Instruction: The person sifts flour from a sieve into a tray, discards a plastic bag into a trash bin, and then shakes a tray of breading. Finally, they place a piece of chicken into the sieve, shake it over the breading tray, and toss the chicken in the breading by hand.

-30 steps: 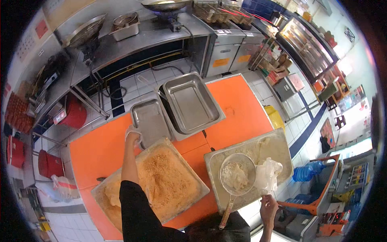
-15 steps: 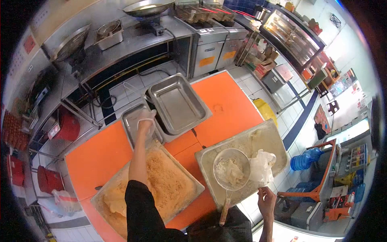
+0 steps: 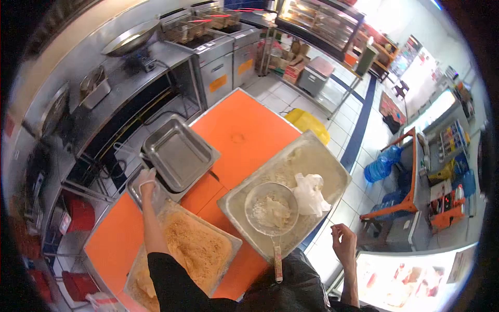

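My left hand (image 3: 147, 179), in a clear plastic glove, is at the narrow metal tray (image 3: 134, 191) beside a deeper metal pan (image 3: 182, 154). Its fingers are blurred, and what they touch is hidden. A thin pale loop (image 3: 125, 151) shows just beyond them. Below that forearm sits a tray of orange-brown breading crumbs (image 3: 195, 244). My bare right hand (image 3: 344, 244) hangs right of the flour tray (image 3: 332, 174), fingers loosely curled with nothing in them. On that tray rest a round strainer (image 3: 271, 210) with pale floured pieces and a crumpled white plastic bag (image 3: 310, 195).
An orange table (image 3: 244, 122) carries the trays. Behind it stand a steel counter (image 3: 122, 78) with a wok (image 3: 132, 39) and fryers (image 3: 215, 70). A yellow container (image 3: 307, 125) is past the table's far right edge. Blue water bottles (image 3: 382, 165) stand at right.
My view has turned right, so the table appears further left. My right hand is now apart from the plastic bag it was beside. My left hand stays at the narrow tray.
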Available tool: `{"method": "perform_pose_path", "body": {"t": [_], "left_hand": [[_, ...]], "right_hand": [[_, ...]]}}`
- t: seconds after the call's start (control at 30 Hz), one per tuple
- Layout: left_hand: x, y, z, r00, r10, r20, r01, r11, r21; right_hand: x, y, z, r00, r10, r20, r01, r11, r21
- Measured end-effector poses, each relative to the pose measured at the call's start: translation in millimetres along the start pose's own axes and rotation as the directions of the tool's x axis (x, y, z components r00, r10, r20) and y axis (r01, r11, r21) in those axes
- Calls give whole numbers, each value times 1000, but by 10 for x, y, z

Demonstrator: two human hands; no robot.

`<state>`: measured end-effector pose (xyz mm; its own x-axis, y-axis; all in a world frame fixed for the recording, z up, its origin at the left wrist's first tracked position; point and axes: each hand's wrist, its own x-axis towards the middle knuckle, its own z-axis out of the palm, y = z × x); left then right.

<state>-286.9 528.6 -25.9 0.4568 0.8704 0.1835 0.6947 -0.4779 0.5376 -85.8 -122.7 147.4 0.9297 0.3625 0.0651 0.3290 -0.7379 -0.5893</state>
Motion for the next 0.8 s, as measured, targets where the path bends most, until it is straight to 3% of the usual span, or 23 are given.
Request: {"method": "perform_pose_path", "body": {"t": [0.07,0.13,0.17,0.23,0.3,0.4,0.43,0.47,0.5,0.53,0.63,0.7,0.73,0.77,0.8], "left_hand": [[42,22,-43,998,-30,50,32,999,-35],[160,-82,-10,943,-287,170,251,946,203],[148,-161,-18,938,-308,157,257,925,280],[8,-223,-6,966,-222,132,154,905,397],[-232,-222,-62,970,-146,194,20,844,535],[-712,55,-204,949,-64,310,-171,719,674],[-936,245,-264,947,-87,308,-160,704,692],[-1213,601,-369,949,-260,181,100,789,606],[-1434,903,-488,894,-441,77,358,808,469],[-1508,1048,-573,875,-485,20,418,774,476],[-1724,938,-560,924,-377,60,333,873,355],[-1866,1116,-458,944,-317,85,281,914,292],[-1943,1237,-424,962,-254,105,223,944,242],[-2009,1340,-390,963,-253,97,225,947,230],[-2065,1446,-356,951,-262,164,223,949,224]], "right_hand": [[-21,144,-91,999,11,-31,-11,1000,12],[-82,351,-184,998,25,-55,-26,1000,-14],[-106,431,-244,997,62,-44,-61,998,11],[-155,667,-279,990,136,-47,-136,991,0],[-179,867,-172,990,130,-53,-123,986,111],[-141,797,33,989,124,85,-135,983,129],[-146,789,185,986,122,113,-137,981,137],[-120,750,322,987,23,162,-52,983,178],[-79,693,412,976,-79,202,34,975,218],[-34,606,480,965,-126,231,70,969,238],[57,332,514,936,-270,224,222,950,217],[92,220,484,973,-36,230,-27,963,268],[46,309,577,989,58,138,-112,896,429],[5,569,652,995,84,45,-95,915,393],[-52,906,846,967,249,52,-242,843,480]]}}
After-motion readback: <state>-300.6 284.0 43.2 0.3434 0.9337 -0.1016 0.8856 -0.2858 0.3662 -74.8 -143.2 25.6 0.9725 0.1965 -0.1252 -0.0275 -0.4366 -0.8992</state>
